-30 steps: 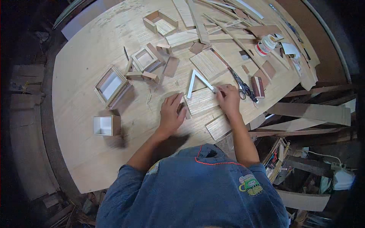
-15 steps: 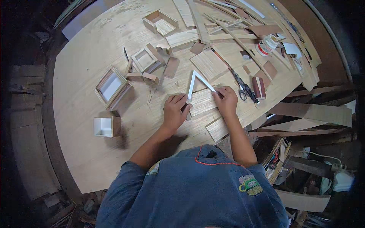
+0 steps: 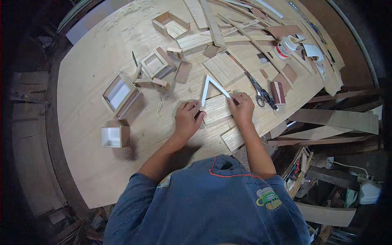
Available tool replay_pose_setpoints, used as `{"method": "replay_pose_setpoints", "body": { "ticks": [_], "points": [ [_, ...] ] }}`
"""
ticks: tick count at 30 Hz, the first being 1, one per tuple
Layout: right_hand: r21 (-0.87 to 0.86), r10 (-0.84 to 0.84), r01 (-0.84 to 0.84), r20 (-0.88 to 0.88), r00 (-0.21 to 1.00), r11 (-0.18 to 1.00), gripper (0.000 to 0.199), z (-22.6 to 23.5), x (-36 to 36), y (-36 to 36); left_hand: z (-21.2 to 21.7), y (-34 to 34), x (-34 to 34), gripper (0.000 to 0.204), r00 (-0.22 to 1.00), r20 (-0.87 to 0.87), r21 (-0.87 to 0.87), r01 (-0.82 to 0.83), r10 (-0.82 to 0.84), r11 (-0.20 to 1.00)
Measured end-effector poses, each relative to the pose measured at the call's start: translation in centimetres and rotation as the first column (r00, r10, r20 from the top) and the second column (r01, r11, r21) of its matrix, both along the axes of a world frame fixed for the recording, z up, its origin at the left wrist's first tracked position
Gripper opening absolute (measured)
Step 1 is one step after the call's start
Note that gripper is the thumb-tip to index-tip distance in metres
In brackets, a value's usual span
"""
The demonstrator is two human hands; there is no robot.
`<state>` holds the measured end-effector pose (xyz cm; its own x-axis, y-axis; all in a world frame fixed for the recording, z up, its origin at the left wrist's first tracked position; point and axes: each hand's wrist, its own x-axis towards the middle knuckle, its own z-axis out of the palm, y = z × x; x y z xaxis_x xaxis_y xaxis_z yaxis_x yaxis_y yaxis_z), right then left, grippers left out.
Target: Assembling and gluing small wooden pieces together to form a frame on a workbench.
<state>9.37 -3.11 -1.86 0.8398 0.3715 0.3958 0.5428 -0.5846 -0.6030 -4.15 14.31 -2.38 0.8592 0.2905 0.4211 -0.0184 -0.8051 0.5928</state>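
A thin white strip bent in a V (image 3: 205,90) stands with its point facing away from me, over a pale wooden board (image 3: 216,110). The fingers of my right hand (image 3: 241,109) pinch the end of its right leg. Around the lower end of the left leg, my left hand (image 3: 188,122) is closed, thumb toward the fingers. What lies between that thumb and fingers is partly hidden. Another pale board (image 3: 232,139) lies near the table edge by my right forearm.
Small wooden boxes (image 3: 118,94) stand on the left side of the table (image 3: 85,171). To the right lie scissors (image 3: 264,98), a hand saw (image 3: 241,65), a dark red block (image 3: 277,93) and a white glue jar (image 3: 286,47). Wood strips (image 3: 245,38) are piled at the back.
Almost nothing differs. Both hands and the white V-shaped strip keep their places, apart from a very slight shift of the whole view.
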Motion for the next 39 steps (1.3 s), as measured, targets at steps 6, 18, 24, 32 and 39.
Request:
{"method": "replay_pose_setpoints", "body": {
  "ticks": [6,18,24,32,39],
  "points": [
    [-0.036,-0.007,0.009,0.054,0.999,0.999,0.015,0.0,-0.1,0.0,-0.3,0.1,0.1,0.031,1.000,0.022,0.028,0.001,-0.002,1.000],
    [-0.066,-0.013,0.017,0.055,0.998,0.998,0.015,-0.3,-0.2,-0.1,-0.1,0.0,0.0,0.033,1.000,-0.005,-0.006,0.011,-0.011,1.000],
    [0.188,0.057,-0.029,-0.150,0.987,0.982,0.021,-0.1,0.2,-1.4,0.4,-0.1,-0.2,0.044,0.998,-0.048,-0.075,-0.030,0.027,0.997],
    [-0.069,-0.018,0.011,-0.095,0.995,0.998,0.036,1.2,-0.8,-4.9,0.9,0.3,-1.5,0.077,0.994,-0.064,-0.053,0.081,-0.084,0.995],
    [-0.319,-0.128,0.108,-0.043,0.991,0.941,0.044,1.5,-1.0,-6.3,1.4,0.2,-2.3,0.094,0.977,-0.152,-0.127,0.129,-0.148,0.983]
  ]
}}
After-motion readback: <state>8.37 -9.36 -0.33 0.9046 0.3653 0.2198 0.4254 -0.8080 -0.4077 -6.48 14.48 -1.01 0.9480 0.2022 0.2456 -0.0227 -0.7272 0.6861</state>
